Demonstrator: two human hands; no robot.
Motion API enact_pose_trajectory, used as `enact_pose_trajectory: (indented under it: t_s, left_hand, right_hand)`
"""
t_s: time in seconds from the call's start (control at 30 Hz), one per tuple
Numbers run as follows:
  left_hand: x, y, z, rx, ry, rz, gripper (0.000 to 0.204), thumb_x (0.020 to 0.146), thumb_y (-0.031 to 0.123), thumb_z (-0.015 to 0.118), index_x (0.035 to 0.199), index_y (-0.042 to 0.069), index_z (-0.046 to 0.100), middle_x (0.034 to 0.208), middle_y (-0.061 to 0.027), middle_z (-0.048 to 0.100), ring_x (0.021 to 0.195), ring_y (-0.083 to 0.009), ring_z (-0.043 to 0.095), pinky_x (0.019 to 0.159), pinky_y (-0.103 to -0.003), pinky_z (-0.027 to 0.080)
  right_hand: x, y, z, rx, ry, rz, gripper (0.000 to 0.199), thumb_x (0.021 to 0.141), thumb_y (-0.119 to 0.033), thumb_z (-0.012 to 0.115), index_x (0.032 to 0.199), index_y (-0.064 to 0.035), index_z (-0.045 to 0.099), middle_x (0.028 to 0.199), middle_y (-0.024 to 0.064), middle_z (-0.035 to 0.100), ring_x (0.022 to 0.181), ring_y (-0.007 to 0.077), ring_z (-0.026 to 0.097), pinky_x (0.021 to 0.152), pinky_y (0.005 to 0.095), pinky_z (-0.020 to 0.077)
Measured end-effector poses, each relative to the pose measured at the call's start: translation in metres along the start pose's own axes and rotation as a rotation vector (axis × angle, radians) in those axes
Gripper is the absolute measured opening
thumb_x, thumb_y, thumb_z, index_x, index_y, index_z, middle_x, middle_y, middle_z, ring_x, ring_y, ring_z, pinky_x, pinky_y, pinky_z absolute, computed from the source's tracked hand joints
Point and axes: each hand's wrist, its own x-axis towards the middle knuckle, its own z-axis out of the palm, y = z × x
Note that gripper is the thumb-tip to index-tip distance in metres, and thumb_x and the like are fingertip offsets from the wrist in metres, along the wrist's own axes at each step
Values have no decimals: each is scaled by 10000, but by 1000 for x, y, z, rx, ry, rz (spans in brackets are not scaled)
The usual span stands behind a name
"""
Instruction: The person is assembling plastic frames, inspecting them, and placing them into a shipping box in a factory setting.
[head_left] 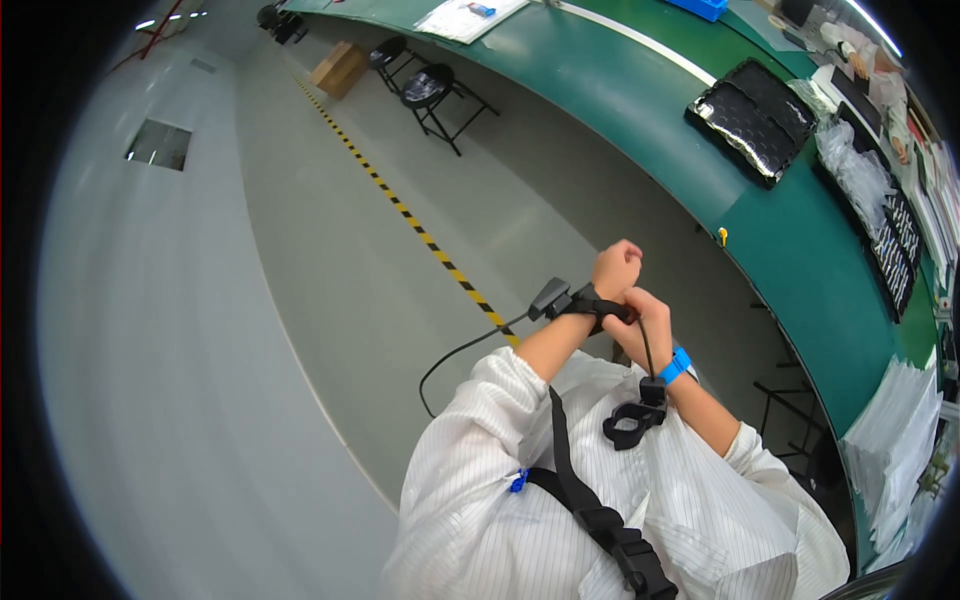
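Note:
My left hand [617, 268] is held in front of my chest, its fingers curled in and nothing visible in them. Around my left wrist runs a black wrist strap [602, 308] carrying a small dark device [550, 298] with a cable. My right hand [645, 325] grips that strap from the other side, fingers closed on its band. On my right wrist is a blue band [677, 364]. Just below it hangs another black device with a looped strap [632, 425], and a cable rises from it.
The green worktable [640, 130] curves along the right. On it lie a black tray [755, 120], a second tray [892, 255] with plastic wrap and white bags [890, 440]. Another person [860, 50] works across it. Stools [428, 88] and a cardboard box [340, 70] stand by floor tape [400, 205].

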Motion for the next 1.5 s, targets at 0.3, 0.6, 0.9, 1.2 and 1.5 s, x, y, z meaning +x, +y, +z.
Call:
enact_pose_trajectory:
  t_s: [0.3,0.6,0.9,1.2,1.5]
  left_hand:
    - [-31,-43,-37,447,-691,268,198,831,227,615,930,60,657,849,-130,705,800,-265,682,695,-347,531]
    - [-61,-34,-37,816,-1011,537,227,785,276,638,896,81,670,895,-155,707,886,-329,683,743,-403,544]
    - [-129,-30,20,442,-942,1131,261,820,318,624,925,83,671,924,-133,712,926,-327,678,783,-405,545]
    - [-172,49,66,1076,-1051,659,239,863,258,582,1019,109,686,1007,-163,702,952,-354,669,802,-439,542]
    - [-190,30,121,440,-869,22,279,887,55,445,1075,44,651,926,-116,711,837,-172,699,692,-316,565]
  right_hand:
    - [2,-6,68,-39,264,142,202,663,-164,699,790,-20,634,640,81,556,591,196,550,557,319,449]
    - [-58,-19,69,-365,377,375,228,707,-219,716,782,-18,638,796,140,638,736,333,629,660,420,508]
    - [-124,7,25,-410,516,393,235,744,-246,726,789,-34,637,773,120,663,733,330,647,647,422,522]
    - [-213,5,-3,-481,459,618,287,757,-315,732,867,-62,652,806,134,699,762,354,675,681,438,541]
    - [-234,52,20,61,288,815,238,794,-246,665,893,-30,663,788,142,704,751,356,681,684,434,546]
